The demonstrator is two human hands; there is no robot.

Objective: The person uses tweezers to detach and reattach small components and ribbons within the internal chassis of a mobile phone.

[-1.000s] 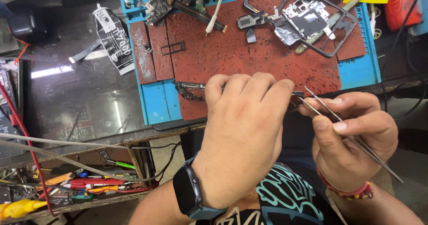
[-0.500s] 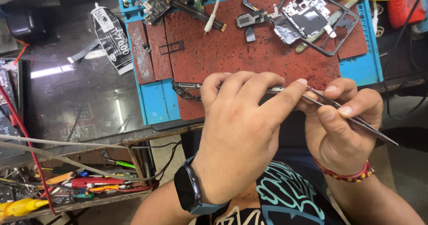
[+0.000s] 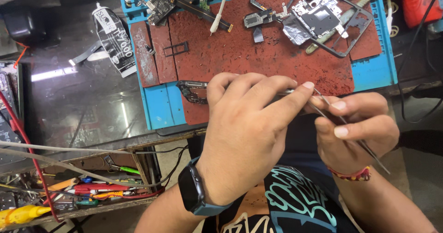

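Pinching thin metal tweezers [image 3: 350, 127], right hand [image 3: 355, 127] is closed on them just off the surface edge; left hand [image 3: 249, 127] curls tight round a small part, mostly hidden. Risk: a slip drops the part past the red mat [image 3: 240, 53] onto the lap.

A blue silicone work mat [image 3: 374, 71] lies on the dark glossy tabletop [image 3: 69, 108], with a worn red-brown pad [image 3: 240, 53] covering its middle. On the pad rest a black rectangular phone frame [image 3: 344, 53], a silver metal shield plate [image 3: 318, 14], crumpled grey foil [image 3: 295, 30] just beside the plate, and a small black tray slot piece [image 3: 176, 49]. A white-handled tool [image 3: 219, 11] leans across the mat's upper part. A black-and-white glue tube [image 3: 113, 39] lies left of the mat. Below the tabletop edge, a yellow-handled screwdriver [image 3: 20, 213] and red-handled pliers [image 3: 99, 188] sit on a cluttered shelf.
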